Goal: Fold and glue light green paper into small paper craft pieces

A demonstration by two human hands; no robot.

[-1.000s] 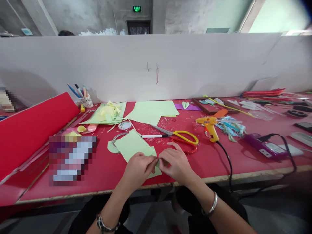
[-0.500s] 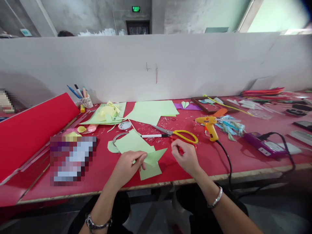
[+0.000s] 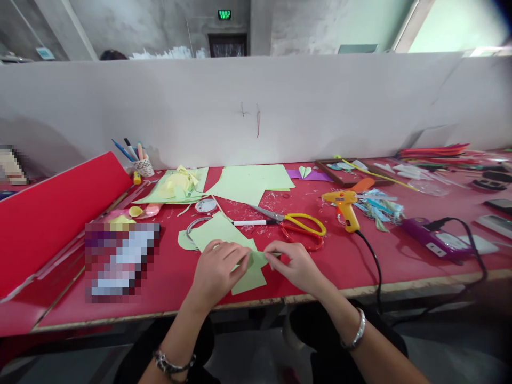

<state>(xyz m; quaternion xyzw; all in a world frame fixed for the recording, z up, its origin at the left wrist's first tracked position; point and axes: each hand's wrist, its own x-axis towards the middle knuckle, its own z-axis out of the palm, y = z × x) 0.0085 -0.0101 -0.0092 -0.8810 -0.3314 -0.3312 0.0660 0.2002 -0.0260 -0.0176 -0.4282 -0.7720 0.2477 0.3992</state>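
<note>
Between my two hands is a small folded piece of light green paper (image 3: 258, 258), partly covered by my fingers. My left hand (image 3: 220, 269) pinches its left side. The thumb and fingers of my right hand (image 3: 294, 264) are closed on its right corner. Below and behind it lie other green paper pieces (image 3: 248, 284) on the red table, beside a roll of wire (image 3: 191, 226). Just beyond my hands are scissors (image 3: 306, 226) with one yellow and one red handle, and a white marker (image 3: 252, 223) with a black cap.
A yellow glue gun (image 3: 344, 208) with a black cord and a purple power strip (image 3: 436, 240) stand to the right. Large green sheets (image 3: 248, 181) lie at the back by the white partition (image 3: 200, 112). A red board (image 3: 60, 213) leans at left, near a pen cup (image 3: 144, 166).
My right hand has moved left from beside the scissors and taken the pointed corner of the folded paper. My left hand has turned slightly, still pinching the paper.
</note>
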